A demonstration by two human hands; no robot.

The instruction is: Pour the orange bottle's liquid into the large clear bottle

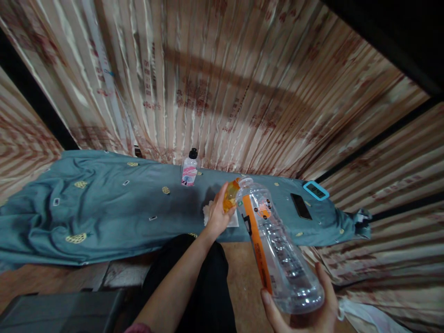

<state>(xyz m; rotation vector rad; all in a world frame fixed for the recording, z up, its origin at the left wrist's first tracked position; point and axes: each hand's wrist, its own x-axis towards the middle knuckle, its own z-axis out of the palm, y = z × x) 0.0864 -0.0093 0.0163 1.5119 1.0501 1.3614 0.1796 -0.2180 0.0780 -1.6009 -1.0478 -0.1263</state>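
A home room, by the look of it, likely a bedroom or living corner. Pleated patterned curtains (pixel 215 83) cover the whole back wall and run down both sides. A low bench (pixel 114 273) is draped with a teal bedsheet (pixel 104 208) printed with pineapples. On the sheet: a small spray bottle (pixel 189 169), a dark phone (pixel 300 206), a blue-framed timer (pixel 316 190). Wood-tone floor (pixel 243 277) below.

Head view: you look forward and down from your own head.
Your hands and the bottle (pixel 277 240) sit close below the lens; the cloth (pixel 104 208) lies farther ahead, the curtain (pixel 222 83) behind it.
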